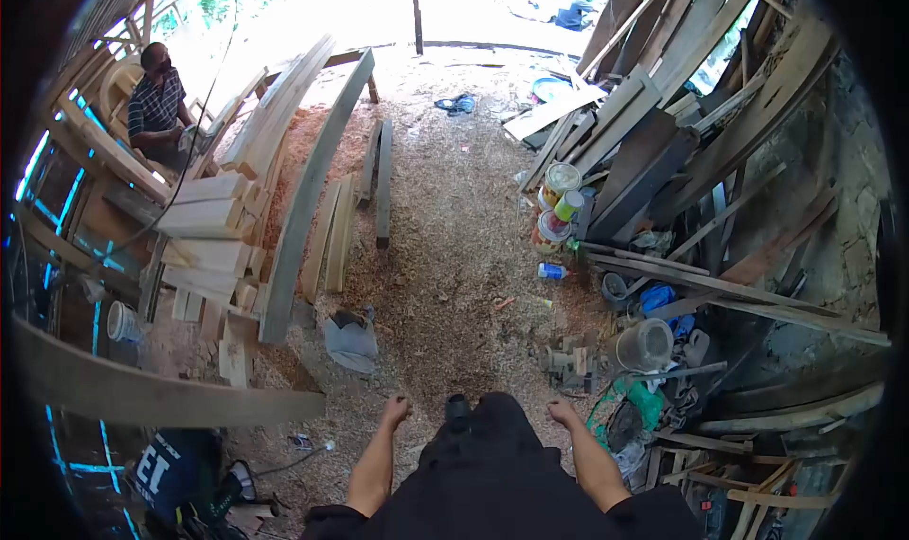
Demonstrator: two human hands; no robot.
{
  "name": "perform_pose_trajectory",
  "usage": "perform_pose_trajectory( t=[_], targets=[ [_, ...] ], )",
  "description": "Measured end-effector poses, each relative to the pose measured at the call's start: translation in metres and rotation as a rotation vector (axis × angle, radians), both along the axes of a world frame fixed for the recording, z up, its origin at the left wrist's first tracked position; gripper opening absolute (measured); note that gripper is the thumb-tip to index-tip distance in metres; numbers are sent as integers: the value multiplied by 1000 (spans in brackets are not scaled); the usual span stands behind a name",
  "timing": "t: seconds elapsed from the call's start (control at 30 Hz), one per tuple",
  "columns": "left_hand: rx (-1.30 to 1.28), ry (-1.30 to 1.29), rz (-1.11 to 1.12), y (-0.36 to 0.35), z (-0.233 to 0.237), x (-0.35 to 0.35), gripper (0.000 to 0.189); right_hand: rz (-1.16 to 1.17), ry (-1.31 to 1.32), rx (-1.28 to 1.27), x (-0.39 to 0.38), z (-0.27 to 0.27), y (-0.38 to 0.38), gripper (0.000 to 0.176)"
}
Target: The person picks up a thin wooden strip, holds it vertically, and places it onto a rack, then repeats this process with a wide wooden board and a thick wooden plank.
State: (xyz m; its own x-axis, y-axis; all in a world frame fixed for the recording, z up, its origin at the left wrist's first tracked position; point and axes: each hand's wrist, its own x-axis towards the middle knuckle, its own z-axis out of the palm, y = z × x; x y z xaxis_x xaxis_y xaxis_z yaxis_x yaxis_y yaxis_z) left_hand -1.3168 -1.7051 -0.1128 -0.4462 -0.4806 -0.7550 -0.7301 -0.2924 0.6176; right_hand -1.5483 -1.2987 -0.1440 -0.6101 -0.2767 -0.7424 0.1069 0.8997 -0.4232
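Low in the head view, my left hand (397,409) hangs out in front of my body, its fingers curled in with nothing seen in them. On the other side of my dark clothing, my right hand (561,411) is also curled, and no held object shows. Neither hand touches anything. A grey-white bag (351,342) on the floor lies nearest my left hand, a little beyond it. Close to my right hand, a dusty machine part or metal block (572,362) rests on the ground.
Stacked lumber (204,204) and a long grey plank (308,209) line the left, where a person (158,105) sits. Leaning boards (653,161), paint buckets (549,232), a blue-labelled bottle (552,271) and a pale bucket (646,345) crowd the right. Wood shavings cover the floor (436,284).
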Motion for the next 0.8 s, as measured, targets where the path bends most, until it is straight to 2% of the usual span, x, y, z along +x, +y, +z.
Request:
perform_pose_trajectory(
  t=[0.07, 0.17, 0.2, 0.27, 0.33, 0.4, 0.47, 0.5, 0.53, 0.57, 0.6, 0.63, 0.7, 0.73, 0.77, 0.8],
  targets=[
    [23, 50, -37, -20, 8, -59, 27, -311, -125, -175, -28, 11, -36, 24],
    [99, 85, -168, -47, 27, -136, 30, -393, -122, -171, -66, 47, -83, 21],
    [128, 60, -193, -55, 51, -162, 29, -406, -127, -173, -79, 37, -89, 21],
    [138, 86, -175, -75, 48, -199, 27, -137, -8, -136, -113, -20, -91, 20],
    [141, 120, -142, -99, 43, -233, 25, -64, 1, -72, -148, -76, -94, 21],
    [88, 13, -179, -125, 37, -260, 25, 18, 13, -8, -185, -123, -98, 23],
    [34, -31, -169, -157, -8, -268, 25, -538, -432, -155, -222, -142, -101, 26],
    [-15, 45, -159, -168, -25, -268, 25, -532, -427, -160, -247, -134, -116, 26],
    [-66, 125, -152, -180, -33, -272, 25, -389, -337, -95, -270, -119, -136, 27],
    [-158, 24, -247, -195, -32, -282, 25, -249, -242, -30, -291, -97, -159, 27],
    [-244, -77, -336, -204, -29, -296, 24, -314, -271, -98, -317, -33, -187, 26],
    [-243, -67, -330, -208, -22, -317, 24, -309, -260, -97, -354, -22, -210, 26],
    [23, -112, 27, -214, -3, -341, 23, -146, -182, -17, -394, -13, -237, 26],
    [-9, -136, 103, -213, 26, -361, 23, -186, -150, -68, -414, -37, -246, 26],
    [-3, -142, 98, -221, 21, -367, 23, -227, -112, -124, -436, -61, -255, 26],
    [-100, -99, -20, -235, -4, -371, 24, -232, -108, -123, -456, -55, -269, 26]
  ],
)
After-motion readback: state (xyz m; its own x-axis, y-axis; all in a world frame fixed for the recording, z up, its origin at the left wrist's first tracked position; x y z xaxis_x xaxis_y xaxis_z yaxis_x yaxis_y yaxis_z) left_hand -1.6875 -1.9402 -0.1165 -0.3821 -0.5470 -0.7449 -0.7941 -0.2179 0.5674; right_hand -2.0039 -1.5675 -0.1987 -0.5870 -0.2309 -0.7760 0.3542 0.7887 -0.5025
